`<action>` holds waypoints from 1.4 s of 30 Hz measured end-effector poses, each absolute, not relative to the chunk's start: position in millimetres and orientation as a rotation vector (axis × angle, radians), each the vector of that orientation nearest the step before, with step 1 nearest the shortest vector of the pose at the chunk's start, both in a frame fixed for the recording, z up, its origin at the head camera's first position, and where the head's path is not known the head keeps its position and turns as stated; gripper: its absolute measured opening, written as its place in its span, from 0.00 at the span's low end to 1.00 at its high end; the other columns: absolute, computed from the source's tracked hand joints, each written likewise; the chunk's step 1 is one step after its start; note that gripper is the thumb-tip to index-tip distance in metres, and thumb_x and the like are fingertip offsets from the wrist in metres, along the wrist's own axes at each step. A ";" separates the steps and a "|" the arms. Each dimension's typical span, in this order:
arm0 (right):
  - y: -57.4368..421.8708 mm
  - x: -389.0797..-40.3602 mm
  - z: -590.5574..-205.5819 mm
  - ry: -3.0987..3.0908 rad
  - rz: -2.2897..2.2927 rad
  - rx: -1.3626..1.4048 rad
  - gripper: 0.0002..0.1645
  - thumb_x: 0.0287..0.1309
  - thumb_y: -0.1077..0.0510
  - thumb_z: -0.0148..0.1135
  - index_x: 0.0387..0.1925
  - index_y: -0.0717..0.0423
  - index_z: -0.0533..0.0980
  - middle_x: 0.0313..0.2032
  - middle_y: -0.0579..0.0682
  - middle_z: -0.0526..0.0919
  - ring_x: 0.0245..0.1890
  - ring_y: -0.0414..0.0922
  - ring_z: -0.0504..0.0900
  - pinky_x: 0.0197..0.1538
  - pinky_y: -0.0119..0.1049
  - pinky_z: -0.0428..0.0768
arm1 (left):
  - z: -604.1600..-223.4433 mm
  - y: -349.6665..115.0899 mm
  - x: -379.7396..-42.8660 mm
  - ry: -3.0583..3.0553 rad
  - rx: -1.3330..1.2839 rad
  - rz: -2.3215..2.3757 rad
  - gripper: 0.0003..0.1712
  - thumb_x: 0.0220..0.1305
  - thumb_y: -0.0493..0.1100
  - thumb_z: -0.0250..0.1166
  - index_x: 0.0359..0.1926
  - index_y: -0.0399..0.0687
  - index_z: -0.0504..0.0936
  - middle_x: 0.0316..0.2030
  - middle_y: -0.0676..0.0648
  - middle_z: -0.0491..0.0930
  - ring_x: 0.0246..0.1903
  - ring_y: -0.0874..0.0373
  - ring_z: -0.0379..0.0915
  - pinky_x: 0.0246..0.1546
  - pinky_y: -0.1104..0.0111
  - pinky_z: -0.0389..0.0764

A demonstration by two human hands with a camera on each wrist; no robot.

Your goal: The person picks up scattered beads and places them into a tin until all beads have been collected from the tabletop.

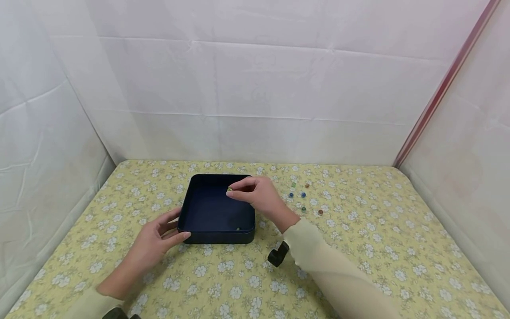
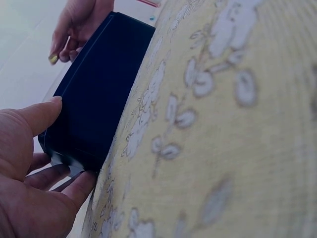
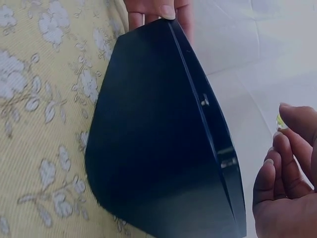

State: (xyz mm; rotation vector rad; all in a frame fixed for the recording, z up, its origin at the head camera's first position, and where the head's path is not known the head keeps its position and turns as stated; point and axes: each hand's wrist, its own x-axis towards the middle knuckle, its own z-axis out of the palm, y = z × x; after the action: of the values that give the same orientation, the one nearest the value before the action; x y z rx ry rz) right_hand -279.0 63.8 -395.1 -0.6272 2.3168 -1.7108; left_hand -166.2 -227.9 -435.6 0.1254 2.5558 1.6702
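Observation:
A dark navy open box [image 1: 219, 238] stands on the table. My left hand [image 1: 153, 239] grips its near left corner, thumb on the front wall and fingers along the left side. Above the right part of the box, my right hand [image 1: 260, 195] pinches a small yellow glass gem [image 1: 229, 189] between thumb and fingertips. That yellow gem [image 3: 280, 121] looks clear and shiny in the right wrist view. Another small yellowish piece [image 1: 238, 228] lies inside, close to the front wall.
Right of the box, several small gems lie scattered on the cloth: blue ones [image 1: 303, 195], green ones [image 1: 304, 209] and reddish-orange ones [image 1: 320, 212]. A yellow flowered cloth [image 1: 378, 266] covers the table. White sheets [image 1: 255, 88] hang behind and at both sides.

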 end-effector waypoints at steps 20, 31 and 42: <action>26.8 -287.1 -395.3 2.292 -1.673 -0.588 0.12 0.59 0.49 0.76 0.44 0.45 0.89 0.48 0.43 0.88 0.46 0.40 0.85 0.53 0.41 0.86 | -433.6 -226.7 -165.8 2.562 0.121 1.660 0.48 0.68 0.55 0.70 0.80 0.47 0.58 0.78 0.38 0.58 0.72 0.36 0.65 0.56 0.68 0.85; 10.6 -292.5 -402.1 2.271 -1.647 -0.565 0.10 0.57 0.52 0.77 0.42 0.46 0.90 0.45 0.43 0.88 0.45 0.40 0.84 0.49 0.37 0.84 | -434.5 -227.0 -165.5 2.571 0.150 1.656 0.47 0.69 0.54 0.69 0.80 0.47 0.58 0.78 0.37 0.58 0.72 0.35 0.65 0.56 0.67 0.85; 4.2 -295.2 -404.0 2.290 -1.565 -0.547 0.10 0.56 0.48 0.78 0.41 0.41 0.90 0.48 0.40 0.87 0.46 0.39 0.84 0.53 0.41 0.84 | -433.0 -226.6 -165.4 2.565 0.154 1.661 0.46 0.69 0.54 0.69 0.80 0.46 0.58 0.78 0.36 0.57 0.72 0.35 0.65 0.56 0.69 0.85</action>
State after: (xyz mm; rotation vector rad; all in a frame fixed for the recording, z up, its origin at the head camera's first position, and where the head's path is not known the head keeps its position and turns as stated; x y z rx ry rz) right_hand -295.2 4.2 -404.0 -0.5473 2.2904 -1.5652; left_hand -165.4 -226.6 -433.0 0.1539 2.5653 1.6611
